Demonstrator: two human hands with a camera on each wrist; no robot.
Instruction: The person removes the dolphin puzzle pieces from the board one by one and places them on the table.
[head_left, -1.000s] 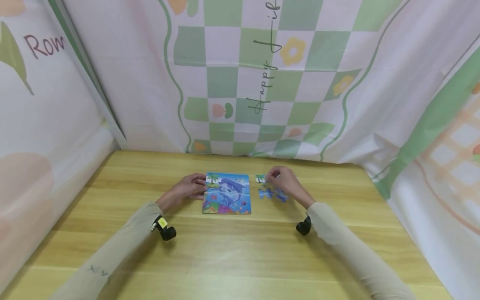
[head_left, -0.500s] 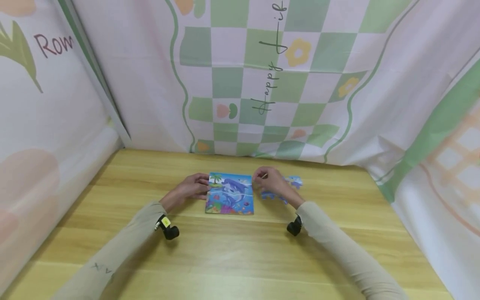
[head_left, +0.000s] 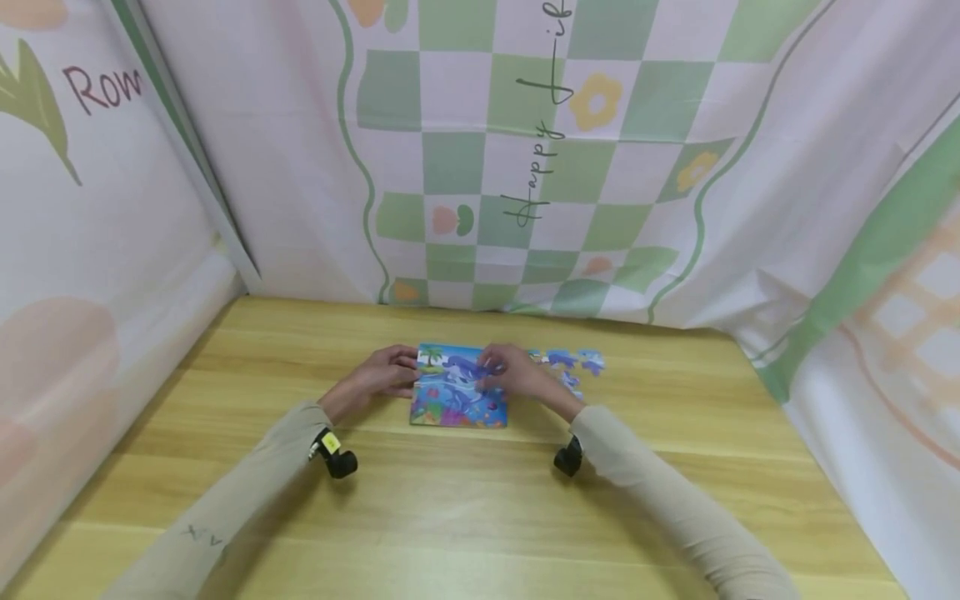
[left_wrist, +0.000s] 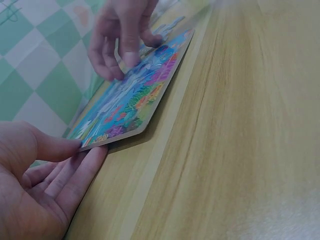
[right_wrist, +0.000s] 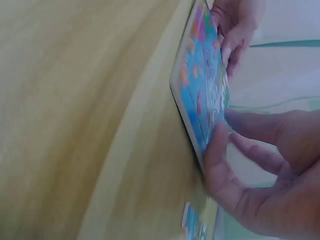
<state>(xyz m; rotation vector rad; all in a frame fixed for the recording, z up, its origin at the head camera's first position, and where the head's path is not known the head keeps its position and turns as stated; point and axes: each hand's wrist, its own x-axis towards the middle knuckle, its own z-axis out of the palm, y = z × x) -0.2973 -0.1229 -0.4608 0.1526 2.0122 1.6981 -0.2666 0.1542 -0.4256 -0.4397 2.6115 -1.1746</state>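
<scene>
we find the dolphin jigsaw on the bench, nearly square from the head view, so we read no sure long axis. left hand pinches its left edge, thumb uppermost. right hand is over its right half, fingers spread and apparently touching the picture; we see no piece gripped. loose jigsaw pieces lie right of the board, beside the right hand, clearly the nearer.
</scene>
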